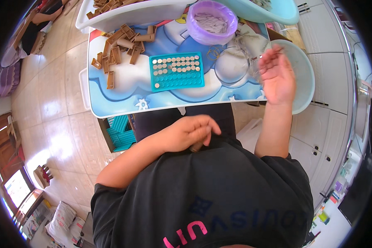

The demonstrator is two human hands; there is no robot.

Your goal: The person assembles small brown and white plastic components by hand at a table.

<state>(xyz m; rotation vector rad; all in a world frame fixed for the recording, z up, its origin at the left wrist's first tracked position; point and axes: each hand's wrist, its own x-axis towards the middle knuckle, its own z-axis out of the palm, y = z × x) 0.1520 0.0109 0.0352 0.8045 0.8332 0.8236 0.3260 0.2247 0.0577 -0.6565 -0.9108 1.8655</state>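
Observation:
My left hand (194,131) is closed in front of my body, below the table's near edge. Under its curled fingers shows part of a brown plastic piece (196,146), in colour like the loose pieces on the table. My right hand (278,78) is raised at the table's right edge, palm up, its fingers apart and slightly blurred; I make out nothing in it. It is nearest to a loose tangle of thin grey strips (249,49). Midway along the table lies a turquoise tray (154,84) with rows of round silver discs (179,63) in its pockets.
Brown channel-shaped pieces (122,43) lie piled at the table's left, below a white tub (140,16) of more. A lilac-lined bowl (194,31) holds grey strips. Right of the table stands a pale round basin (304,82); turquoise trays (122,136) sit in a box below left.

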